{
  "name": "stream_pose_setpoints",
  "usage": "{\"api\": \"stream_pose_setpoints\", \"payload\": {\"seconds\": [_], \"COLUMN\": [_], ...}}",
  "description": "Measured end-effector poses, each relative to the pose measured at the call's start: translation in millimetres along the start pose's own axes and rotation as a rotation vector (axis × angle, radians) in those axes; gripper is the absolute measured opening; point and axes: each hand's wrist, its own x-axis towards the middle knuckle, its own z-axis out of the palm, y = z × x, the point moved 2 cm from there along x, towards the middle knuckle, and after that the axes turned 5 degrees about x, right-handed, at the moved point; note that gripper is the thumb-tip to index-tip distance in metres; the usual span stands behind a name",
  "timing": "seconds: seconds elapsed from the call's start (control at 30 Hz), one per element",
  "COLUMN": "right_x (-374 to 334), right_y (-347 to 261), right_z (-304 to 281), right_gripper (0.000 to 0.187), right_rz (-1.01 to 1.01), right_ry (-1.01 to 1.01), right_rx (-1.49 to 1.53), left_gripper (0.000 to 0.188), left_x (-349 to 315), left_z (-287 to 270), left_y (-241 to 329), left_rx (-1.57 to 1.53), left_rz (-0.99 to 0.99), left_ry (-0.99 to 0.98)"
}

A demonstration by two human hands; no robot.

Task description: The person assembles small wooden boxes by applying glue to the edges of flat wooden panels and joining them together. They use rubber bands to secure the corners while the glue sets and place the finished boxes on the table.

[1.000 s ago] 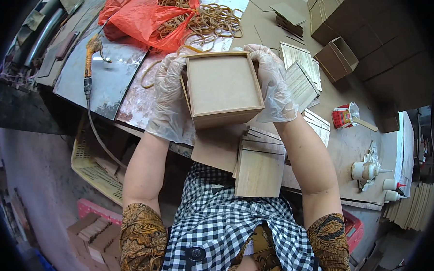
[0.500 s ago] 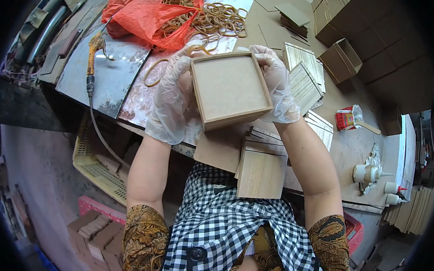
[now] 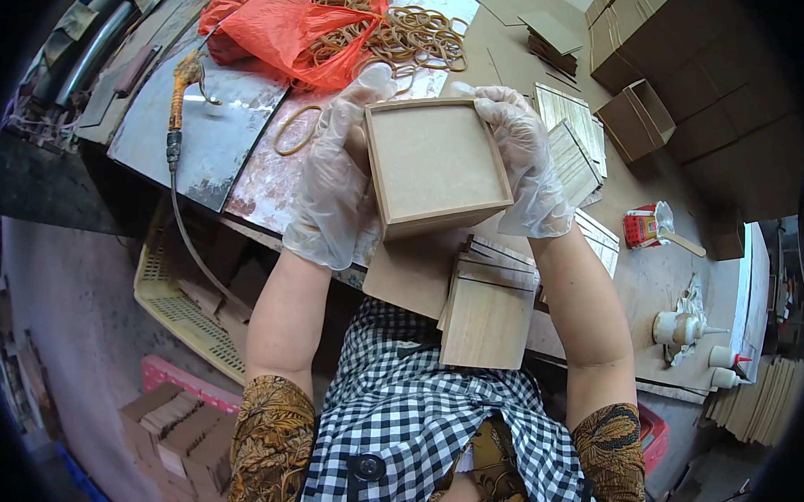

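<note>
A shallow square box [image 3: 437, 164] of thin brown board, with a raised rim around its flat panel, is held up over the table's near edge. My gloved left hand [image 3: 340, 168] grips its left side, the upper fingers reaching past the top left corner. On the right side, my gloved right hand [image 3: 525, 151] clasps the box near its upper corner. Both thin gloves are see-through. The fingertips behind the box are hidden. A loose rubber band [image 3: 296, 130] lies on the table beside my left hand.
An orange-red plastic bag [image 3: 272, 37] spills rubber bands [image 3: 415, 39] at the back. Left lies a tool with a yellow handle [image 3: 177, 104] and a cable. Thin wooden panels [image 3: 486, 319] overhang the near edge. Glue bottles [image 3: 679, 327] and a red container [image 3: 643, 225] stand right.
The box and both hands sit slightly farther right in the picture, as does much of the table. My left fingers have straightened somewhat near the top left corner; the box stays held.
</note>
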Motion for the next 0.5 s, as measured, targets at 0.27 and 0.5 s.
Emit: {"api": "stream_pose_setpoints", "payload": {"seconds": [0.27,0.5], "right_x": [1.7,-2.8], "right_y": [-3.8,-9.6], "right_z": [-7.5,16.5], "right_gripper": [0.020,0.066], "right_rz": [-0.157,-0.262], "right_ry": [-0.010,-0.168], "right_rx": [-0.069,-0.095], "left_gripper": [0.071,0.096], "left_x": [47.1,15.6], "left_z": [-58.5,1.5], "left_y": [13.5,11.6], "left_rx": [-0.055,0.536], "left_rz": [0.368,0.472], "left_ry": [0.034,-0.111]}}
